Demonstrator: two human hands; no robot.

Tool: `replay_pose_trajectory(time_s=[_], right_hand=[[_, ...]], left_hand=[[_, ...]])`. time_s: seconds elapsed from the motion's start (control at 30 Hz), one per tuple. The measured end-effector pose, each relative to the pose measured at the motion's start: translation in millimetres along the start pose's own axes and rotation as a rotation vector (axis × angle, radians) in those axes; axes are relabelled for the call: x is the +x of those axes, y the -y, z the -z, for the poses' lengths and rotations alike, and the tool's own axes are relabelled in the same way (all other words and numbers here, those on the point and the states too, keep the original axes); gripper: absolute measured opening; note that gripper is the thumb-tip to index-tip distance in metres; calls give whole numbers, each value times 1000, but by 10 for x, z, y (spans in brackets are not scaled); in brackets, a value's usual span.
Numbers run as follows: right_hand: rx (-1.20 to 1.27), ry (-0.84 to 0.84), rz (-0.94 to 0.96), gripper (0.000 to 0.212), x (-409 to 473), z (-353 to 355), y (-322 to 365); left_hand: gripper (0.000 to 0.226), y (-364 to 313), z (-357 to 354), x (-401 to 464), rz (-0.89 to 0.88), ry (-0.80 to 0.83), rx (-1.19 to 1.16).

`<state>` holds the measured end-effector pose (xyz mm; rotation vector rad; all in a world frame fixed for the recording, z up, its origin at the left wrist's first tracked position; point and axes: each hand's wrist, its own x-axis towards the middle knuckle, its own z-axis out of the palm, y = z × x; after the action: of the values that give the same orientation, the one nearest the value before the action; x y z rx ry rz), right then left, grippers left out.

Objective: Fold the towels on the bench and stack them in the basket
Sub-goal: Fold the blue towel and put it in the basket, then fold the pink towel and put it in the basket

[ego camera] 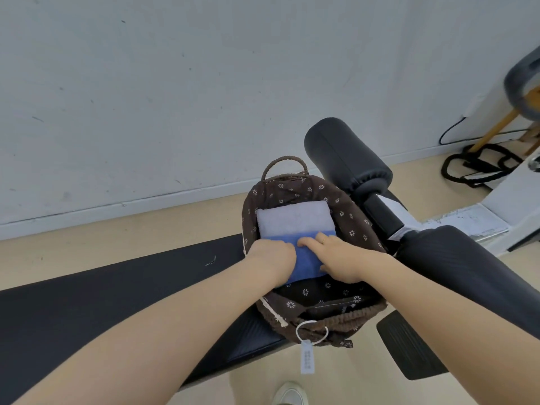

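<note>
- Head view: blue towel (306, 266) lies in the basket (344, 206) at the bench (117, 287) end, overlapping a white towel (292, 219).
- Left hand (270, 258) and right hand (336, 258) press it flat, fingers relaxed.
- Soft, light cloth, probably; best taken by its folded edges.

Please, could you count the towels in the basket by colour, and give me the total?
Pale lavender folded terry towel: 1
Blue folded terry towel: 1, under both hands (left hand, right hand)
Total: 2 towels visible, both inside the brown woven basket with flowered lining. Any towel hidden beneath them cannot be seen.
</note>
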<state>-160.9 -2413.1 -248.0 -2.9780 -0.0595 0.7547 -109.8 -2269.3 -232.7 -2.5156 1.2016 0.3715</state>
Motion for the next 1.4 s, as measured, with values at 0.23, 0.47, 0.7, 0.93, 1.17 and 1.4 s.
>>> replay_pose_trajectory(time_s=[0.23, 0.47, 0.7, 0.93, 1.17, 1.4], right_hand=[[265, -76, -133, 33, -330, 409, 153], [454, -602, 49, 26, -452, 575, 1443], [308, -326, 343, 27, -71, 396, 3005], [32, -159, 522, 25, 634, -49, 4754], [324, 106, 431, 20, 846, 361, 6323], [174, 320, 629, 18, -141, 1504, 8411]], left_hand=[[31, 126, 159, -664, -80, -114, -70], [32, 764, -223, -1743, 160, -451, -456], [39, 1646, -1252, -2799, 487, -281, -447], [32, 2484, -2605, -3905, 821, -542, -694], [35, 3479, -2967, -5183, 1108, -509, -859], [33, 4017, -2225, -7481, 1397, -398, -1054]])
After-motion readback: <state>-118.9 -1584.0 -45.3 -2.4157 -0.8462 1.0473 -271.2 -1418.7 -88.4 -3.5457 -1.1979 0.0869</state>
